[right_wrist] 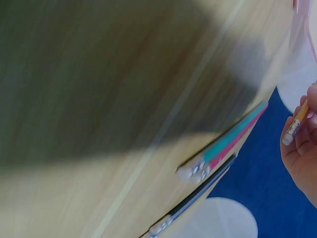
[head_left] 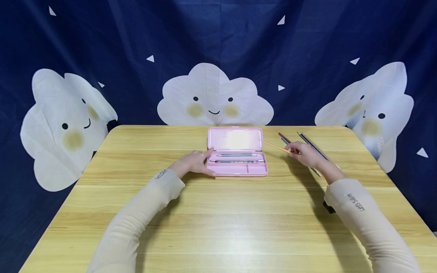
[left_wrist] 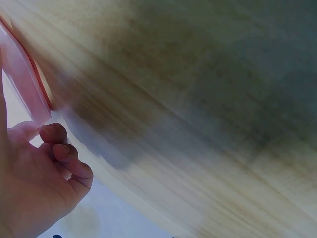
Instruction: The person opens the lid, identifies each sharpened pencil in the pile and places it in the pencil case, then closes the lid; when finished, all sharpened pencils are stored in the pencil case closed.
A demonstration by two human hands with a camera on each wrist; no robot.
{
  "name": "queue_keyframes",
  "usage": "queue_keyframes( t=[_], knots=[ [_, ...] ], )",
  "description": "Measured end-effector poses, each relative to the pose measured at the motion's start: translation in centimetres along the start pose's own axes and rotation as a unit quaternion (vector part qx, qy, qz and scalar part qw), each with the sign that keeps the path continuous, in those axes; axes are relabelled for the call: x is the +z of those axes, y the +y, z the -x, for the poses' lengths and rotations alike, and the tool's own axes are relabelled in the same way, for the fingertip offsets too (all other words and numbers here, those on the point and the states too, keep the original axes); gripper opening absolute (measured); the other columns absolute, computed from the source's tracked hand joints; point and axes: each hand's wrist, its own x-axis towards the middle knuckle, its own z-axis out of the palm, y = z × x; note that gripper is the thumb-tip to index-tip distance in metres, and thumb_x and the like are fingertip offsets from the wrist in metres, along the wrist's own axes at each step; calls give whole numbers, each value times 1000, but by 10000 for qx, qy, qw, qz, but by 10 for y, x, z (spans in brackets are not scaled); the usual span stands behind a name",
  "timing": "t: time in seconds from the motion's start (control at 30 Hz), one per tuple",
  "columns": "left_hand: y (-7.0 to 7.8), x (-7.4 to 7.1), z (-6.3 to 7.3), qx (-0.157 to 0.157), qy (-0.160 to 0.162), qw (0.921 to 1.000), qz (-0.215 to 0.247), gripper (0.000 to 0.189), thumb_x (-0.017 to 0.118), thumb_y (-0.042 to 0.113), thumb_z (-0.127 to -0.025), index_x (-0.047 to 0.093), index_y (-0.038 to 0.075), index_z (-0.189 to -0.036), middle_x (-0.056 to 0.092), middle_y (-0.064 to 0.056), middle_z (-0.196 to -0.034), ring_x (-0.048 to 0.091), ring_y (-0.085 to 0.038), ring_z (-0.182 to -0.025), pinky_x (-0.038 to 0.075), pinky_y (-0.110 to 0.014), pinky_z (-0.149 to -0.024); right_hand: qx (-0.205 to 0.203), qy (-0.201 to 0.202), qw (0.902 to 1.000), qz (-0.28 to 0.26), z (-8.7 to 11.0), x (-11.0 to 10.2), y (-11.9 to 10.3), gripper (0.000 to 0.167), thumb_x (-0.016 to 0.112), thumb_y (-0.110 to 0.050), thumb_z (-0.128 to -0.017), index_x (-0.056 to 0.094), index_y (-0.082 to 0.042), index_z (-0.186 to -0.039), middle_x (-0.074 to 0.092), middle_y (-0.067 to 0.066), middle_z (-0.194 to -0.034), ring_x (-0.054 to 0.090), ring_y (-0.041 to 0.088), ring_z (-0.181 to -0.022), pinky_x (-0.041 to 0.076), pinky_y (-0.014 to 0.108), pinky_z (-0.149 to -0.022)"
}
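A pink pencil case [head_left: 228, 169] lies with its lid [head_left: 220, 138] raised at the back of the table. Two pencils [head_left: 235, 161] rest in its rear part. My left hand [head_left: 193, 163] grips the case's left end, thumb at the front corner and index finger along the side; the other fingers are curled in the left wrist view. My right hand [head_left: 305, 155] pinches a yellow pencil [head_left: 274, 145] near its eraser [right_wrist: 288, 139] end, the pencil's far end pointing left towards the lid. This pencil is held above the table.
Several pencils lie on the table [head_left: 218, 227] around and under my right hand: a teal pencil [right_wrist: 230, 135] beside a pink-red pencil [right_wrist: 237, 139], and dark pencils [head_left: 311, 144] to their right. A navy curtain with clouds [head_left: 215, 94] hangs behind the table's far edge.
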Motion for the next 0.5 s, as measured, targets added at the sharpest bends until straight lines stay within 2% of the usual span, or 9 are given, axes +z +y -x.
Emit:
queue_keyframes(
  t=[0.3, 0.5],
  knots=[
    [0, 0, -1, -7, -1, 10000, 8, 110, 66, 66, -66, 13, 17, -148, 43, -20, -135, 44, -29, -120, 37, -40, -96, -370, -284, 9989, -93, -13, 19, -19, 15, 61, 10, -78, 63, 6, -93, 53, 4, -73, 47, 16, -69, 40, 31, -64],
    [0, 0, -1, -3, -26, 10000, 16, 109, 65, 66, -66, 12, 16, -148, 42, -21, -136, 43, -29, -121, 36, -41, -97, -384, -438, 9983, -86, -24, 29, -32, 17, 61, 9, -80, 64, 4, -96, 53, 5, -74, 46, 17, -69, 39, 31, -63]
  ],
)
